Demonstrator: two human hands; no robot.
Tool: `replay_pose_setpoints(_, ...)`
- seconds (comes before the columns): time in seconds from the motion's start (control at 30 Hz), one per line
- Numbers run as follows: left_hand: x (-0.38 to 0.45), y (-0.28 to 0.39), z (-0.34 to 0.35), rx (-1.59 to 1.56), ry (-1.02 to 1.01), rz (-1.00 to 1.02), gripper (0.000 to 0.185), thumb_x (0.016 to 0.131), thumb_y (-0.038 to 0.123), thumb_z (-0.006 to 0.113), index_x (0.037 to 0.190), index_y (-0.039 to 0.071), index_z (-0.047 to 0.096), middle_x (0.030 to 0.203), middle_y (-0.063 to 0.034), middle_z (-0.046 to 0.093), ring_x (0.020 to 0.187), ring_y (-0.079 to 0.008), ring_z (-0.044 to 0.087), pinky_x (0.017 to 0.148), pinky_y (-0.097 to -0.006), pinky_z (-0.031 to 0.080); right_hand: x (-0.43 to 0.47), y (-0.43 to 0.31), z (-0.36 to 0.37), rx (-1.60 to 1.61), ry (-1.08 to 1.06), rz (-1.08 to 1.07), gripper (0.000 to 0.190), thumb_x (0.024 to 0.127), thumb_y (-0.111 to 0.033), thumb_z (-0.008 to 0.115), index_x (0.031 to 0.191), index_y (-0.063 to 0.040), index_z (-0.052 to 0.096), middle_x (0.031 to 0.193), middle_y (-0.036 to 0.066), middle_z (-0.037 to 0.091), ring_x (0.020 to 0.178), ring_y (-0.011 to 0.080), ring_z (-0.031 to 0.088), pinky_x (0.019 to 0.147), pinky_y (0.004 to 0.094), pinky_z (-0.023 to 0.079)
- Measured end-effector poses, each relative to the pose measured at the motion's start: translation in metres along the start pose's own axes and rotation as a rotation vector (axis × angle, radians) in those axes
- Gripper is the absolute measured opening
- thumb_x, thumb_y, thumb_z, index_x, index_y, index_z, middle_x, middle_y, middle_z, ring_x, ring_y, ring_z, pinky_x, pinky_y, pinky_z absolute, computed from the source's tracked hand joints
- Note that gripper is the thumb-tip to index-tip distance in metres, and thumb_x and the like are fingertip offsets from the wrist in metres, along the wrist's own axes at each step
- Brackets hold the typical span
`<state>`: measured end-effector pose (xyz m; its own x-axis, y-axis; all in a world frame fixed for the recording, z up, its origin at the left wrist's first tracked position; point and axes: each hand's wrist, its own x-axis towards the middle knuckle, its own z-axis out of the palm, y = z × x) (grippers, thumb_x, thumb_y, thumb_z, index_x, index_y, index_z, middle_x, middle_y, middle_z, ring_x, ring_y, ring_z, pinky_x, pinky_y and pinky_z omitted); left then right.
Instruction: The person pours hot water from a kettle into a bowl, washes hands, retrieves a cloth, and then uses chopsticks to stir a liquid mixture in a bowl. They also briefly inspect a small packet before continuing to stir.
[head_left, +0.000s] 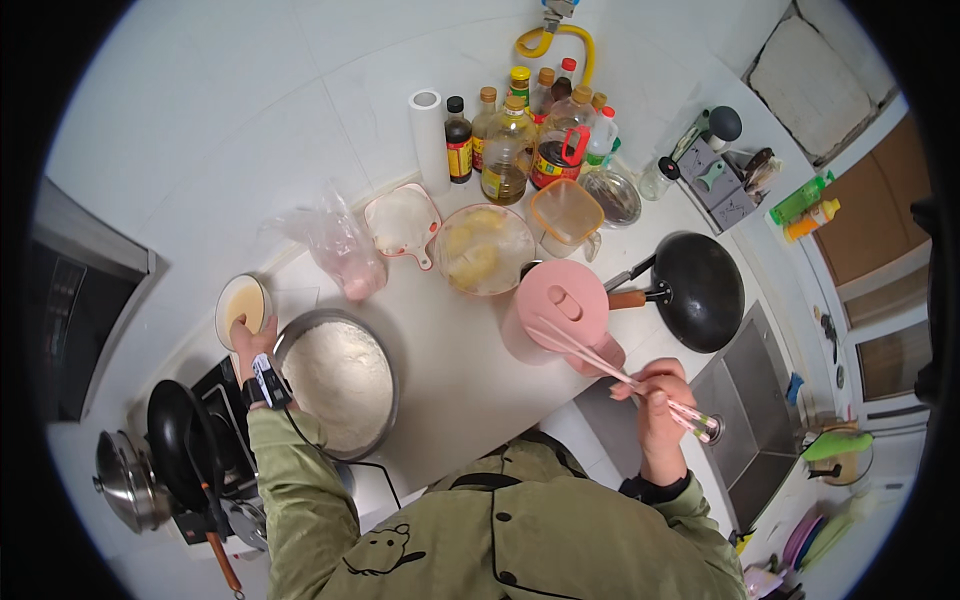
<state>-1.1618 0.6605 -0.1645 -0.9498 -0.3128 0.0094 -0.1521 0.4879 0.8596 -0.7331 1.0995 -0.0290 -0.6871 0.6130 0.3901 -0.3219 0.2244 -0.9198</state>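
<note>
My left hand (253, 341) grips the near rim of a small glass bowl (244, 301) with pale yellowish contents, its thumb over the edge. Beside that wrist stands a wide metal basin (395, 397) filled with white flour (341, 382). In my right hand (660, 409) is a pair of pink patterned chopsticks (581, 351). Their thin tips point up and left, over a pink lidded pitcher (525, 315) in this view. Whether the tips touch the pitcher lid cannot be made out.
Along the back stand oil and sauce bottles (506, 154), a paper roll (429, 139), a plastic-wrapped glass bowl (486, 251) and a plastic bag (345, 247). To the right are a black wok (699, 292) and a steel sink (750, 420). Another black pan (176, 442) sits on the hob at left.
</note>
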Motion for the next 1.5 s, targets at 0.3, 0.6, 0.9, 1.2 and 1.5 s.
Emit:
replay_pose_setpoints(0.3,-0.213,0.118,-0.013,-1.258,-0.552,-0.526,0.03,0.084,0.005,0.052,0.064,0.014,0.032,0.053,0.0054,0.025,0.042,-0.0083,0.024,0.039,-0.0221,0.022,0.022,0.011,-0.037,0.458,-0.148,0.144,0.029,0.091,-0.021,0.053,0.098,0.008,0.054,0.106,0.02,0.048,0.088,0.0314,0.061,0.082,0.0408,0.053)
replay_pose_setpoints(0.6,-0.345,0.067,-0.021,-1.045,-0.799,-0.803,0.039,0.092,0.026,0.052,0.06,0.017,0.032,0.05,0.0053,0.026,0.041,-0.0076,0.022,0.04,-0.0229,0.018,0.033,0.043,-0.005,0.342,-0.626,0.365,0.016,0.09,-0.008,0.049,0.097,0.004,0.057,0.093,0.015,0.057,0.088,0.0301,0.063,0.078,0.036,0.054)
replay_pose_setpoints(0.9,-0.392,0.007,-0.094,-1.207,-0.495,-0.818,0.036,0.094,0.024,0.045,0.061,0.016,0.033,0.052,0.0053,0.028,0.043,-0.0072,0.025,0.041,-0.0219,0.023,0.004,0.063,0.084,0.173,-0.83,0.086,0.01,0.087,0.0,0.053,0.088,-0.001,0.064,0.088,0.008,0.061,0.082,0.0203,0.057,0.072,0.0317,0.048)
replay_pose_setpoints(1.2,-0.394,-0.019,-0.179,-1.187,-0.397,-0.586,0.028,0.095,0.021,0.045,0.07,0.011,0.036,0.059,0.0017,0.033,0.05,-0.0097,0.033,0.047,-0.0241,0.03,-0.042,0.116,0.223,0.158,-0.524,0.327,0.015,0.09,-0.013,0.058,0.087,0.002,0.061,0.074,0.007,0.063,0.058,0.0113,0.057,0.054,0.0231,0.049)
replay_pose_setpoints(1.5,-0.405,-0.071,-0.23,-1.216,-0.317,-0.604,0.022,0.094,0.019,0.045,0.075,0.009,0.039,0.063,-0.0003,0.035,0.054,-0.0118,0.038,0.05,-0.0262,0.034,-0.066,0.2,0.268,-0.026,-0.324,0.256,0.027,0.086,-0.017,0.066,0.105,-0.001,0.056,0.093,0.009,0.06,0.072,0.013,0.058,0.056,0.0251,0.049)
